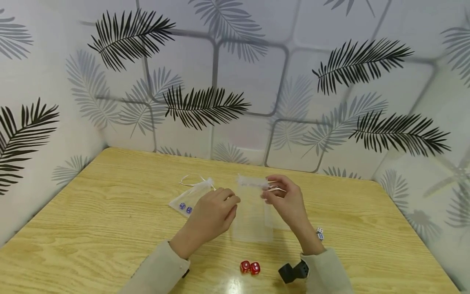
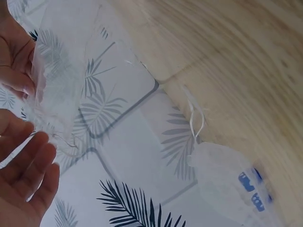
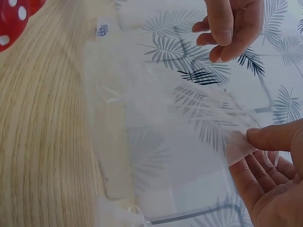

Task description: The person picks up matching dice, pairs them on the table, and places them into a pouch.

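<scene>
My right hand (image 1: 288, 198) pinches the top corner of an empty-looking sheer white drawstring pouch (image 1: 253, 216) between thumb and fingers. Its see-through body hangs down over the table in the head view. In the right wrist view, the mesh (image 3: 175, 165) spreads out from the thumb, with a thin cord by the fingers. My left hand (image 1: 214, 212) is close to the pouch's left side, its fingers relaxed and loosely bent with nothing between them. Left of that hand lies another sheer drawstring pouch (image 1: 200, 191), partly covered by it, with blue dice (image 1: 182, 206) inside.
Two red dice (image 1: 250, 267) sit near the front of the wooden table (image 1: 110, 212). Black dice (image 1: 288, 272) lie by my right sleeve, and small white dice (image 1: 320, 234) are beside the right wrist. A leaf-patterned wall covering (image 1: 249, 134) rises behind the table.
</scene>
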The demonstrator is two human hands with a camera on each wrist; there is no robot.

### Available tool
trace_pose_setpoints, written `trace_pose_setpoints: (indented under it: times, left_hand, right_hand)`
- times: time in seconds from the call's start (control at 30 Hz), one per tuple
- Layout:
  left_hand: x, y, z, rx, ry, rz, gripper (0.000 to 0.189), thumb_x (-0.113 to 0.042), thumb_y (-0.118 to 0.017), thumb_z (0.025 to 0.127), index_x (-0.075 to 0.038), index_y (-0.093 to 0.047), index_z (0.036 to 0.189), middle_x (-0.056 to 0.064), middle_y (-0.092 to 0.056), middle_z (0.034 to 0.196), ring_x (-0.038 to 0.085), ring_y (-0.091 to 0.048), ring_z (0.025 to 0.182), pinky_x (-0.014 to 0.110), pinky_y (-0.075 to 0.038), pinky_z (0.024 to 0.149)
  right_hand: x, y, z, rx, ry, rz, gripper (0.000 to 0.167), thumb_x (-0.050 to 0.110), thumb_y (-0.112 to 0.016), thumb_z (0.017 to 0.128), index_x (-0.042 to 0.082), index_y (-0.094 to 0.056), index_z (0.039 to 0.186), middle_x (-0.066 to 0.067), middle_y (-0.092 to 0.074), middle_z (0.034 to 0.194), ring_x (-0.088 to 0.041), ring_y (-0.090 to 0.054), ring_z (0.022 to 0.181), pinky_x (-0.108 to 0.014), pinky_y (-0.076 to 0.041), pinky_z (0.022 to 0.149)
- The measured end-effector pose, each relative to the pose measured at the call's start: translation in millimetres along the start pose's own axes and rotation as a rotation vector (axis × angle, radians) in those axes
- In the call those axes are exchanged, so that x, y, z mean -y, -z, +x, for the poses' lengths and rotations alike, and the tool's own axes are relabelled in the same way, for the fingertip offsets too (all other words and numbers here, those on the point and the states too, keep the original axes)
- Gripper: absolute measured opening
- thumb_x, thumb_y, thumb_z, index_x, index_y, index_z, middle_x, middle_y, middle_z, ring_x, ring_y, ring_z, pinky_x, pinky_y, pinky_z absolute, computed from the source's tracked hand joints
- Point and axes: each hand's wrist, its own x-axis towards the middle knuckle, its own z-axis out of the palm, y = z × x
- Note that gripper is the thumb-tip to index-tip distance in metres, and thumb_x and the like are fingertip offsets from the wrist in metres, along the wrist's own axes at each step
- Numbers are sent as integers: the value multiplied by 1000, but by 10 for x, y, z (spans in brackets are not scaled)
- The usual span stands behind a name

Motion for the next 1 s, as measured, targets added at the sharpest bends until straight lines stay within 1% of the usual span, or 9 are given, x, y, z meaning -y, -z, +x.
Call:
trace_pose_setpoints:
  times: [0.13, 0.23, 0.3, 0.4, 0.53, 0.6, 0.73, 0.83, 1.0]
  left_hand:
    - [53, -24, -2, -76, 80, -38, 16, -8, -71, 81, -8, -68, 96, 5, -65, 92, 17, -63, 77, 27, -53, 64]
    - [86, -38, -2, -112, 140, -78, 24, -9, -72, 79, -6, -65, 102, 8, -62, 98, 19, -62, 81, 28, -54, 66]
    - [100, -39, -5, -123, 193, -135, 30, -10, -73, 80, -5, -62, 107, 9, -60, 101, 21, -61, 87, 30, -54, 70]
    - [117, -35, -8, -120, 294, -271, 36, -12, -72, 82, -4, -57, 114, 11, -57, 109, 24, -58, 96, 35, -54, 78]
    - [136, -14, -4, -96, 402, -460, 43, -15, -70, 84, -3, -53, 122, 13, -55, 119, 26, -55, 103, 39, -51, 81]
    - [145, -3, -1, -74, 433, -545, 47, -16, -70, 85, -2, -52, 125, 13, -55, 123, 26, -54, 105, 40, -51, 79]
    - [165, 6, -9, -7, 494, -702, 53, -17, -70, 85, -4, -48, 132, 11, -55, 128, 25, -54, 110, 40, -51, 79]
    - [184, -10, -18, 32, 515, -779, 56, -17, -70, 85, -6, -46, 135, 11, -56, 128, 24, -56, 109, 37, -51, 79]
    - [208, -47, -39, 83, 532, -827, 56, -17, -73, 84, -9, -49, 134, 12, -59, 124, 23, -59, 101, 31, -53, 77]
  right_hand:
    - [-11, -12, -5, 16, 34, -5, 32, -9, -62, 85, -5, -58, 117, -26, -63, 96, -5, -66, 72, -21, -56, 66]
    - [-18, -15, -11, 22, 65, -7, 32, -9, -62, 85, -5, -58, 116, -26, -62, 96, -5, -66, 72, -20, -56, 65]
    - [-23, -18, -15, 29, 90, -3, 32, -9, -63, 84, -5, -58, 115, -25, -62, 96, -4, -66, 73, -21, -56, 65]
    - [-25, -27, -22, 39, 127, 1, 32, -9, -65, 83, -6, -59, 114, -21, -61, 95, -2, -66, 74, -21, -56, 66]
    - [-32, -43, -27, 50, 170, -31, 32, -8, -67, 81, -5, -60, 112, -20, -61, 97, -1, -64, 77, -20, -55, 68]
    - [-38, -47, -29, 58, 190, -53, 30, -7, -68, 82, -4, -61, 111, -22, -61, 99, 0, -64, 79, -19, -55, 68]
    - [-38, -52, -34, 79, 216, -72, 30, -6, -67, 82, -3, -61, 111, -22, -62, 101, 0, -63, 80, -20, -54, 67]
    - [-37, -59, -38, 89, 238, -75, 29, -7, -67, 82, -4, -61, 110, -22, -62, 101, 0, -63, 81, -20, -54, 67]
    - [-21, -75, -41, 122, 292, -62, 27, -9, -66, 81, -6, -61, 108, -22, -63, 98, 1, -63, 81, -20, -55, 66]
